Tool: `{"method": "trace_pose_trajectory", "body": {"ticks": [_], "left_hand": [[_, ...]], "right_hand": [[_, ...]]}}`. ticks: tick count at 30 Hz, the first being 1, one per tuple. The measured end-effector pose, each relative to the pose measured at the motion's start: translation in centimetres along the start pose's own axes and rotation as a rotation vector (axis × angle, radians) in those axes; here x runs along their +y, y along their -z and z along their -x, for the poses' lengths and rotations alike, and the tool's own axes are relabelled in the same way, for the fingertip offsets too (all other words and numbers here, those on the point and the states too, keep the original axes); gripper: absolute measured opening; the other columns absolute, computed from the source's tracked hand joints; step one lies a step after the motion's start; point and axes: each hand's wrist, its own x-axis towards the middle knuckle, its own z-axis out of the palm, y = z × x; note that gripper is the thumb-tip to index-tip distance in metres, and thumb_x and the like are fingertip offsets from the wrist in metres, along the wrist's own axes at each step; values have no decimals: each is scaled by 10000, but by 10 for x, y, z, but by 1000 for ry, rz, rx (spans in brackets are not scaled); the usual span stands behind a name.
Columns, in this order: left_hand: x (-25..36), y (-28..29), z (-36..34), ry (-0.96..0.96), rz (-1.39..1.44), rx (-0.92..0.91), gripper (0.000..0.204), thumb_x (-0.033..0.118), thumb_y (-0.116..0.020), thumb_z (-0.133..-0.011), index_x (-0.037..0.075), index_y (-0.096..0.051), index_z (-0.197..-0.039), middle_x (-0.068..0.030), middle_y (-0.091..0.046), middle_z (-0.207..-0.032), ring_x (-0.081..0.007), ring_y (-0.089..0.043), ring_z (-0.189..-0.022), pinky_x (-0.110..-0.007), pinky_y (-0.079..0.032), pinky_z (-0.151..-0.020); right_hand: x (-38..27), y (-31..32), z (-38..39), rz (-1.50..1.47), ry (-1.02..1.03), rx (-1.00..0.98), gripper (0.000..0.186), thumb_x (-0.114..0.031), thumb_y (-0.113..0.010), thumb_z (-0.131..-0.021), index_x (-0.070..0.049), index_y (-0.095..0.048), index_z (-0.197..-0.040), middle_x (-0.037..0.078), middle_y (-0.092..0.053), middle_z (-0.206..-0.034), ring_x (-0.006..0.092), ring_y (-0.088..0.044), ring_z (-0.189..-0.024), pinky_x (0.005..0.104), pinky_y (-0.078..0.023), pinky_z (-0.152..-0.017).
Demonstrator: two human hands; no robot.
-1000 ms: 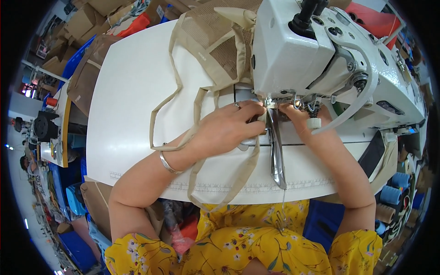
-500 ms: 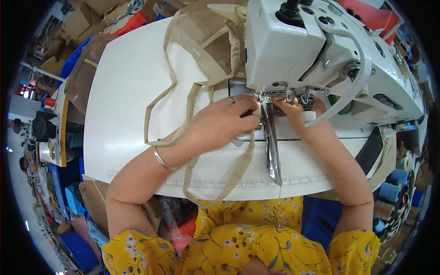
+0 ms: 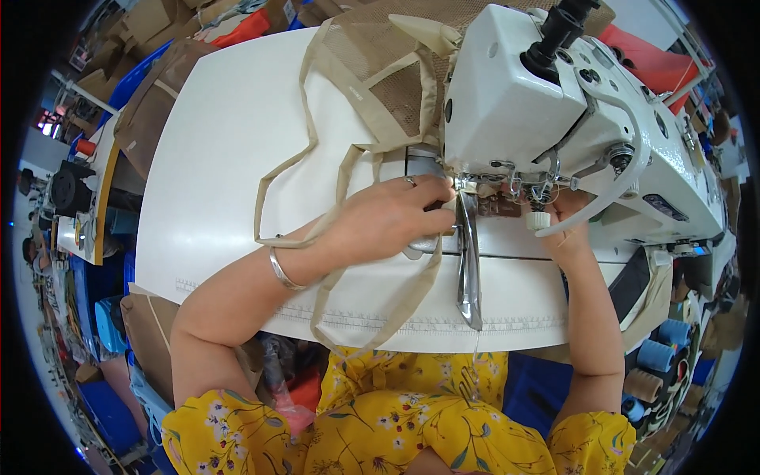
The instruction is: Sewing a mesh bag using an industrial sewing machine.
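My left hand lies at the needle area of a white sewing machine. Its fingers are bent and closed on a narrow beige fabric strap beside the presser foot; the fingertips are partly hidden. The strap loops over my left wrist and hangs past the table's front edge. It belongs to a brown mesh piece with beige trim lying left of the machine head. My right hand is right of the needle, behind the white hose and thread tension knob, its fingers mostly hidden. A long metal binding guide points toward me.
The white table has a printed ruler strip along its front edge. Thread spools stand low at the right. A brown fabric piece hangs at the table's left, and a side table stands farther left.
My right hand has moved right, away from the needle area and behind the tension knob. My left hand stays at the presser foot. The whole view has shifted slightly.
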Motion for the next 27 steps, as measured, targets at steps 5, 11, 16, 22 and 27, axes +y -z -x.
{"method": "trace_pose_trajectory", "body": {"ticks": [5,11,16,22,27], "left_hand": [[-3,-5,0,-22,27,47,96,91,-563,-850,106,-571,-945,-71,-569,-1237,-261,-606,-1066,-373,-515,-808],[-2,-3,-1,-26,-18,55,97,98,-574,-838,113,-577,-934,-63,-580,-1196,-245,-620,-996,-368,-514,-782],[-5,-5,0,-56,-40,95,101,101,-582,-830,122,-576,-929,-54,-581,-1187,-235,-622,-977,-361,-512,-757],[-4,-4,1,-31,-38,52,129,97,-601,-816,112,-576,-941,-56,-587,-1170,-250,-617,-1004,-364,-512,-789],[0,-3,-3,-183,-97,122,162,127,-607,-814,80,-564,-964,-78,-598,-1120,-252,-613,-1049,-356,-534,-823]], "right_hand": [[24,-3,6,-123,-129,145,110,-66,-587,-827,-8,-680,-826,131,-645,-702,273,-649,-677,361,-502,-666],[20,0,-3,215,242,148,174,-47,-527,-956,45,-624,-844,99,-554,-633,206,-503,-552,335,-413,-561],[12,-2,-9,330,345,218,140,-9,-531,-927,38,-623,-832,132,-539,-647,255,-522,-581,363,-428,-577],[5,1,-10,381,396,263,73,12,-570,-865,12,-637,-835,153,-535,-693,291,-529,-613,393,-433,-590],[4,6,-3,194,187,21,115,-95,-650,-866,-10,-633,-791,111,-506,-601,278,-517,-545,400,-418,-541]]}}
